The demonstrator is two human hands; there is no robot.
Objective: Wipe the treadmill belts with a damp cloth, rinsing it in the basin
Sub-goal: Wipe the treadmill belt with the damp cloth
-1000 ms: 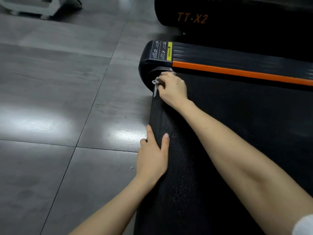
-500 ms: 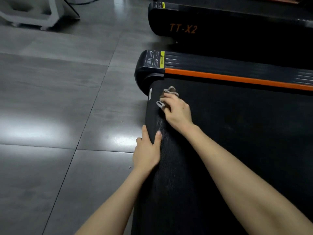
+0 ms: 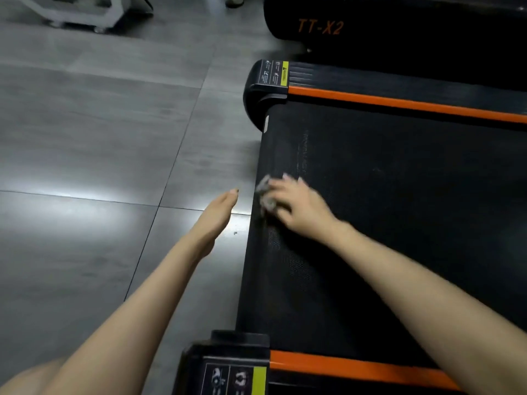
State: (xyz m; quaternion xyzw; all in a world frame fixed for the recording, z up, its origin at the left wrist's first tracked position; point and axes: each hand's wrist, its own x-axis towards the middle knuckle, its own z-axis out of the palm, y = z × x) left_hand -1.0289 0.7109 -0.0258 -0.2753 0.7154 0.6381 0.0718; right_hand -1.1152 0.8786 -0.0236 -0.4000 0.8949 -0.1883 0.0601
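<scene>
The black treadmill belt (image 3: 399, 223) fills the right of the head view, between two orange side rails. My right hand (image 3: 299, 206) lies on the belt near its rear edge and presses a small grey cloth (image 3: 265, 195), which bunches under my fingers. The hand is blurred by motion. My left hand (image 3: 216, 215) hovers flat above the grey floor just left of the belt's end, fingers straight and together, holding nothing. No basin is in view.
A second black treadmill marked TT-X2 (image 3: 319, 27) stands behind. The far side rail end cap (image 3: 262, 86) and the near end cap (image 3: 228, 366) carry warning labels. A white machine base (image 3: 79, 12) sits at the top left on the grey tiled floor (image 3: 99, 152).
My right hand slid the cloth from the far corner of the belt back along its rear edge toward me. My left hand came off the belt edge and now floats over the floor.
</scene>
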